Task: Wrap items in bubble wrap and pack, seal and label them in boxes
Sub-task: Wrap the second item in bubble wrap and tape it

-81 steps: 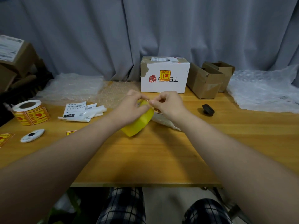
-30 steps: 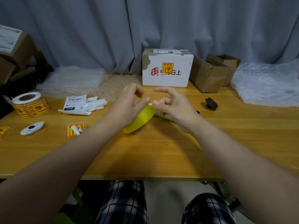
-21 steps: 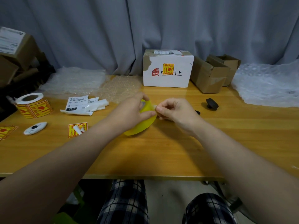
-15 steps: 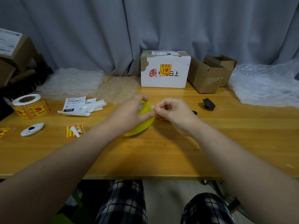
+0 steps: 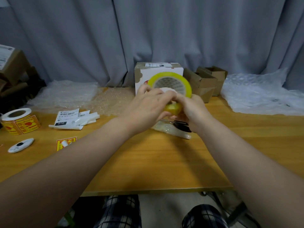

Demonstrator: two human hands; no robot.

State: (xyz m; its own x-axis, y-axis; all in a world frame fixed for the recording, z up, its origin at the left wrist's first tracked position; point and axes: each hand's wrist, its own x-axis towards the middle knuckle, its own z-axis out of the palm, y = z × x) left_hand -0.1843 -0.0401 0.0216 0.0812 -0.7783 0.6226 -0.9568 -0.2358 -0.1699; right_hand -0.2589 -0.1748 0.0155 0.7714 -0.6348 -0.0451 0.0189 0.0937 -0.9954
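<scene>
The yellow tape roll [image 5: 169,74] has come up off the desk [image 5: 156,162] since half a second ago. Then it lay tilted low between the hands; it now stands upright with its open core facing the camera, in front of the white box [image 5: 141,76] at 12 o'clock. The left hand [image 5: 148,106] grips the roll's lower rim from the 9 o'clock side, fingers curled in toward it. The right hand [image 5: 192,109] holds the lower rim from the 3 o'clock side, its fingers closed on the yellow band. The two hands touch at the bottom of the roll. Exactly what the fingertips pinch there is blurred.

Under the hands, a bubble-wrapped bundle [image 5: 169,131] lies on the desk with a black object [image 5: 181,125] on it. Brown cardboard boxes [image 5: 202,86] sit at 1 o'clock, beside the white box. Loose bubble wrap [image 5: 65,92] is spread at 10 o'clock, with another sheet [image 5: 263,92] at 2 o'clock. Shipping labels [image 5: 69,119] lie at 9 o'clock, a roll of warning stickers [image 5: 18,122] farther left, and a single sticker [image 5: 65,143] and a small white device [image 5: 20,144] toward 8 o'clock.
</scene>
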